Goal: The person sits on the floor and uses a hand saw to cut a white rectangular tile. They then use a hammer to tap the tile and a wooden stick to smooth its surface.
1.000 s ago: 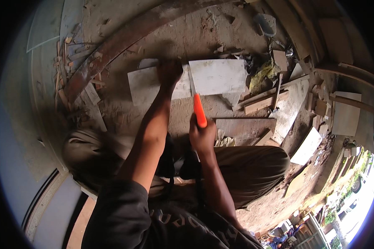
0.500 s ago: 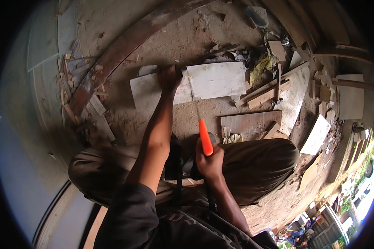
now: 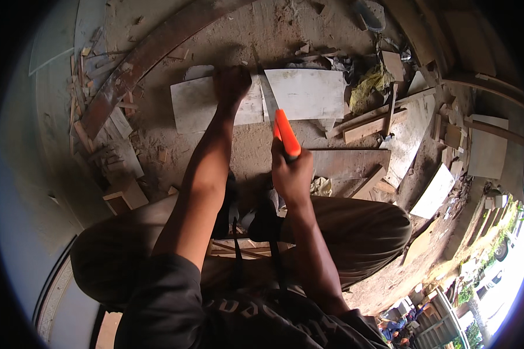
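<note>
A handsaw (image 3: 287, 135) with a bright orange handle is in my right hand (image 3: 293, 166), whose fingers are wrapped round the grip. Its thin blade lies across a long white board (image 3: 310, 96), along a slit between the board's left and right parts. How deep the slit runs I cannot tell. My left hand (image 3: 233, 86) is closed at the board's far edge, left of the blade, and bears on it; its fingertips are hidden.
A dark curved beam (image 3: 151, 52) lies beyond the board on the left. Wood offcuts (image 3: 372, 125) and crumpled yellow plastic (image 3: 370, 84) lie to the right. A brown panel (image 3: 349, 163) rests nearer me, by my right knee. A pale wall (image 3: 29, 174) stands at the left.
My right hand has pushed the saw away from me, so the orange handle now reaches the board's near edge. My left hand stays on the board. The slit looks wider.
</note>
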The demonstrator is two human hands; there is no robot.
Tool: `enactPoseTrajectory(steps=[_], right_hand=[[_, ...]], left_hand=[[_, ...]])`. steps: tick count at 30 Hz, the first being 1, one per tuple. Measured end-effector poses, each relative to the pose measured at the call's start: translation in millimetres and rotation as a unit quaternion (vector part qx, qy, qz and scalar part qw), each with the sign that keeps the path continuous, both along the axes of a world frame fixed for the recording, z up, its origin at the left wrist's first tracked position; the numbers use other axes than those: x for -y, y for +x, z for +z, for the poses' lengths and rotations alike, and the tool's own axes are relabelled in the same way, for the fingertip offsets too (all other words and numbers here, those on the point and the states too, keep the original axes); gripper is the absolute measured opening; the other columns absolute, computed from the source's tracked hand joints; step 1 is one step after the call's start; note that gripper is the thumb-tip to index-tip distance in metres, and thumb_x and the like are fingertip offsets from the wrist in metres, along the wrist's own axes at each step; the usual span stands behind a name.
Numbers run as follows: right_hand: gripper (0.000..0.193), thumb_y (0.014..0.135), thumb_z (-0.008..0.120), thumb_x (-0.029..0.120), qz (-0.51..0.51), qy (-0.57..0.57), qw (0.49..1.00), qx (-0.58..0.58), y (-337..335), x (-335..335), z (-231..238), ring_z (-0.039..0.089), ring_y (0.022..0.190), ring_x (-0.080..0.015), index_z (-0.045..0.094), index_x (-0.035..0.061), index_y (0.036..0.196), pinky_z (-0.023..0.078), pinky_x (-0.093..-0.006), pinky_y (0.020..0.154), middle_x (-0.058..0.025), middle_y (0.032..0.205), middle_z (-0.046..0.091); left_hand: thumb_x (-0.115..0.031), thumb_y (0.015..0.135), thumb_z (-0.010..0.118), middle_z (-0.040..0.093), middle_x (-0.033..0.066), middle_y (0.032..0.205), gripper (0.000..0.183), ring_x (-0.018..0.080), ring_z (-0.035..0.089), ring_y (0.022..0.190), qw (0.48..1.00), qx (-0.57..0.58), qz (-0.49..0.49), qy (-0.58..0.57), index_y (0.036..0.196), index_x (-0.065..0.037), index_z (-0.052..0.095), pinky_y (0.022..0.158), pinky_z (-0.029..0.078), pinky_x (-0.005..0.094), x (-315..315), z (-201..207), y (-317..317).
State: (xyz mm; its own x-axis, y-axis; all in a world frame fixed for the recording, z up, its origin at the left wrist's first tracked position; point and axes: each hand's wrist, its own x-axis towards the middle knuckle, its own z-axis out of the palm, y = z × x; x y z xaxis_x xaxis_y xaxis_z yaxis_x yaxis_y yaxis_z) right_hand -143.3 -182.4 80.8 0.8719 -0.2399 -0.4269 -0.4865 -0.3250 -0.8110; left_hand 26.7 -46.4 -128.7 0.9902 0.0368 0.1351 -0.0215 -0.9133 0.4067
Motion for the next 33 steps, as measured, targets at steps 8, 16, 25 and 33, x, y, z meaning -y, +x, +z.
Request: enactPoseTrajectory(steps=[8, 16, 25, 33], right_hand=[[0.025, 0.090, 0.059, 0.014, 0.010, -0.029, 0.999, 0.013, -14, -8, -6, 0.047, 0.050, -0.0120, 0.055, -0.0038, 0.072, 0.040, -0.0354, 0.047, -0.0145, 0.054, 0.049], [0.020, 0.086, 0.061, 0.010, -0.012, -0.013, 0.997, 0.081, -69, -17, 26, 0.048, 0.046, -0.0165, 0.056, -0.0031, 0.072, 0.041, -0.0355, 0.048, -0.0159, 0.054, 0.052], [0.023, 0.090, 0.061, 0.010, 0.009, -0.019, 0.997, 0.068, -83, -12, 14, 0.056, 0.049, -0.0121, 0.057, -0.0034, 0.072, 0.045, -0.0308, 0.048, -0.0099, 0.053, 0.054], [0.011, 0.082, 0.064, 0.008, -0.004, -0.017, 0.999, 0.030, -73, -8, -1, 0.053, 0.056, -0.0070, 0.059, -0.0013, 0.081, 0.045, -0.0312, 0.051, -0.0159, 0.060, 0.055]], left_hand=[[-0.034, 0.087, 0.047, 0.067, 0.0136, 0.073, 0.037, 0.0321, 0.065, 0.075, 0.999, 0.044, 0.017, 0.006, 0.069, -0.008, 0.068, 0.086, 0.044, 0.0428, 2, -22, -6], [-0.033, 0.085, 0.049, 0.067, 0.0157, 0.077, 0.034, 0.0324, 0.064, 0.076, 0.993, 0.105, 0.049, -0.023, 0.072, -0.008, 0.068, 0.088, 0.043, 0.0435, 2, -19, -12], [-0.029, 0.086, 0.046, 0.066, 0.0169, 0.076, 0.033, 0.0340, 0.064, 0.078, 0.999, 0.035, 0.006, -0.016, 0.072, -0.007, 0.067, 0.084, 0.042, 0.0484, 6, -7, -14], [-0.036, 0.090, 0.041, 0.066, 0.0210, 0.079, 0.045, 0.0385, 0.063, 0.076, 0.983, 0.139, 0.119, 0.005, 0.075, -0.003, 0.068, 0.084, 0.043, 0.0492, 11, -15, 6]])
